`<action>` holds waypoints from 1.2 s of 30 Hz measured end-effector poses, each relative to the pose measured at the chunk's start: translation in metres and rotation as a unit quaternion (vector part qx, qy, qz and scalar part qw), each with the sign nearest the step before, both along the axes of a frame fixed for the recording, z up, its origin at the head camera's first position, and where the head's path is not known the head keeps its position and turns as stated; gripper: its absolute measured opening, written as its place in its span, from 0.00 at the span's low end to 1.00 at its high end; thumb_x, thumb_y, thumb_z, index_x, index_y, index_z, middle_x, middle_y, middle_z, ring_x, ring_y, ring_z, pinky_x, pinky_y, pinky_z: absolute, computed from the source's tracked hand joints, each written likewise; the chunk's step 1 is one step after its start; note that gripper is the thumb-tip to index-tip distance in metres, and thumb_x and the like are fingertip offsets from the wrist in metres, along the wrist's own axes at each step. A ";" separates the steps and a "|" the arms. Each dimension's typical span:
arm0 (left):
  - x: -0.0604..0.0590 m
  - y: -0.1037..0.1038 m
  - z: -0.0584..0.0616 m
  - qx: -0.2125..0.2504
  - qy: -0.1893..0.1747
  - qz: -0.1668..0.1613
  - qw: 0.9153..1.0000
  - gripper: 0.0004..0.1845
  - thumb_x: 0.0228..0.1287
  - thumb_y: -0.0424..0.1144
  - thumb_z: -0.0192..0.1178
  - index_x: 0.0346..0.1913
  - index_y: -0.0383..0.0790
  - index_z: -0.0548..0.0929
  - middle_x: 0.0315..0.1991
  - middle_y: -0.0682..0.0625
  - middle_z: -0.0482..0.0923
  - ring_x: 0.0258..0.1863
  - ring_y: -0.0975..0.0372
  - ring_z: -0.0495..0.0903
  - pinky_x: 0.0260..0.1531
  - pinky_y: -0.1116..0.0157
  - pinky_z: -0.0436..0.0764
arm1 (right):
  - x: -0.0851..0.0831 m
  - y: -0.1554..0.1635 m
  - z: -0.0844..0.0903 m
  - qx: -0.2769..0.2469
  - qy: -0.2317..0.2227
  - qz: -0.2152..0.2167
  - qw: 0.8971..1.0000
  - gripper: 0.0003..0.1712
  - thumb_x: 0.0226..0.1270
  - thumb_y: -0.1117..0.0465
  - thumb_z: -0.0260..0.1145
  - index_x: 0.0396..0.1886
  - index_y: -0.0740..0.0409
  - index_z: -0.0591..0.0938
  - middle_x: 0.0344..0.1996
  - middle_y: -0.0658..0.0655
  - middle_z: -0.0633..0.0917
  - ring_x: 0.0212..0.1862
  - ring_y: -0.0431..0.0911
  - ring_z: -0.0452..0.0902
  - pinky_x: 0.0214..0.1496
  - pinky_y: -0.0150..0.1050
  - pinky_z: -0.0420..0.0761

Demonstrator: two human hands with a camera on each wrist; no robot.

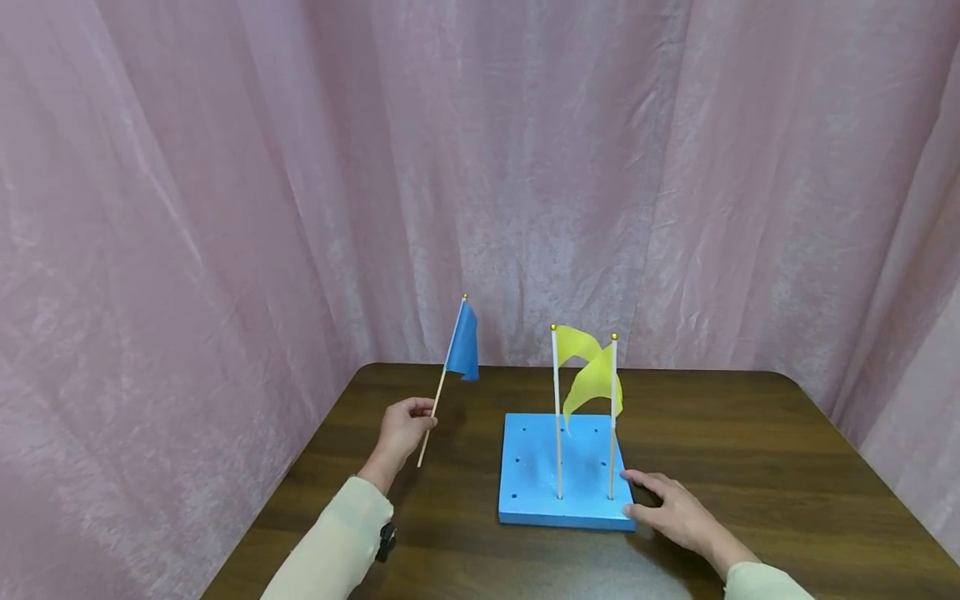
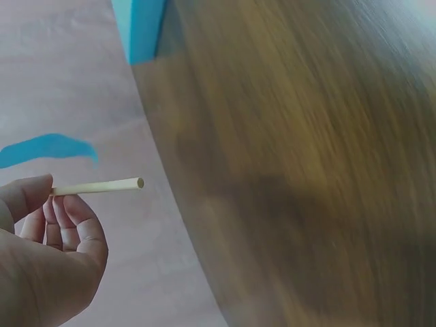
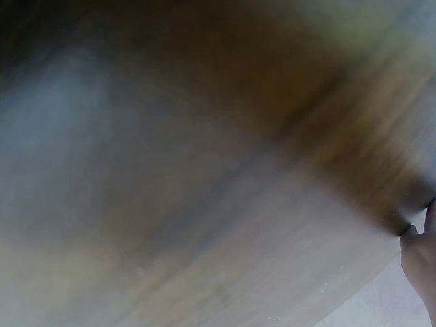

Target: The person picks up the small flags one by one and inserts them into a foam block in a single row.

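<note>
The left hand (image 1: 401, 429) pinches the stick of a blue flag (image 1: 463, 343), held tilted above the worktop (image 1: 750, 450), left of the block (image 1: 532, 467). The right hand (image 1: 671, 512) rests with relaxed fingers against the block's near right corner. Two yellow flags (image 1: 588, 371) stand upright in the block.

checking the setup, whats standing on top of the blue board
Two yellow flags stand in holes along the blue board's near edge; other holes are bare. The right hand covers its near right corner.
</note>
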State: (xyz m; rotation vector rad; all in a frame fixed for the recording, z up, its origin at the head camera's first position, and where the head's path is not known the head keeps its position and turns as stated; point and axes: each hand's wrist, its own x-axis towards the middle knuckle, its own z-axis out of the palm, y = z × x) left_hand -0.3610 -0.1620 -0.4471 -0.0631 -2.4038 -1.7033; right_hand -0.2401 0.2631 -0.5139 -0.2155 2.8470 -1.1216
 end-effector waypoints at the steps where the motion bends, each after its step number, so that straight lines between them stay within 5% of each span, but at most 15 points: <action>1: 0.000 0.004 0.001 0.003 0.002 -0.002 1.000 0.12 0.56 0.19 0.63 0.44 0.26 0.85 0.35 0.40 0.81 0.36 0.58 0.77 0.33 0.69 0.77 | 0.000 0.000 0.000 0.000 -0.001 -0.001 1.000 0.37 0.62 0.40 0.69 0.68 0.49 0.75 0.65 0.66 0.72 0.66 0.69 0.63 0.57 0.71 0.66; 21: 0.007 0.058 0.005 0.049 0.022 -0.041 0.998 0.11 0.54 0.19 0.65 0.42 0.27 0.84 0.32 0.45 0.80 0.34 0.60 0.76 0.32 0.69 0.78 | 0.000 0.001 0.003 -0.004 0.010 0.008 1.000 0.37 0.63 0.40 0.69 0.68 0.48 0.75 0.66 0.66 0.72 0.67 0.69 0.61 0.58 0.71 0.65; 36: 0.024 0.085 0.002 0.104 -0.011 -0.078 0.991 0.11 0.55 0.20 0.66 0.42 0.28 0.80 0.34 0.44 0.77 0.33 0.60 0.75 0.36 0.64 0.82 | 0.003 0.004 0.002 -0.002 0.003 0.009 1.000 0.37 0.63 0.40 0.69 0.69 0.49 0.75 0.66 0.67 0.71 0.67 0.70 0.61 0.58 0.71 0.65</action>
